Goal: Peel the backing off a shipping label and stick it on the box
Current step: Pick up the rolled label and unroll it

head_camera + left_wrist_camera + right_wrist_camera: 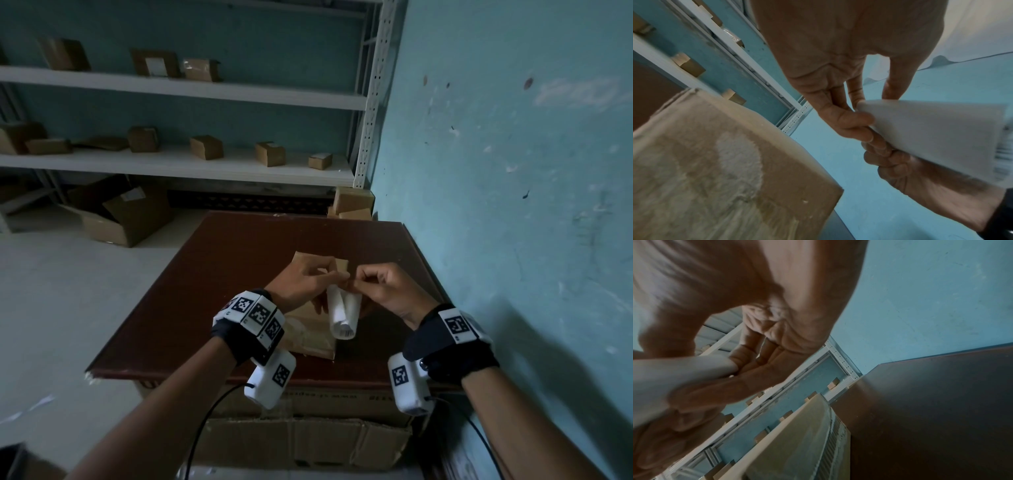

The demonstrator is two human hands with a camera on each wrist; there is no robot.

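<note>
Both hands meet above the cardboard box [310, 337], which sits on the dark brown table [212, 274] against the blue wall [513, 171]. The left hand [301, 279] and right hand [383, 287] each pinch the top edge of the curled white shipping label [342, 317], which hangs between them over the box. The head view alone shows the label's printed lower end and the shelves [185, 92] of small cartons behind. The left wrist view shows fingertips [861, 116] clamped on the label's corner and torn patches on the box top. The right wrist view is blurred.
</note>
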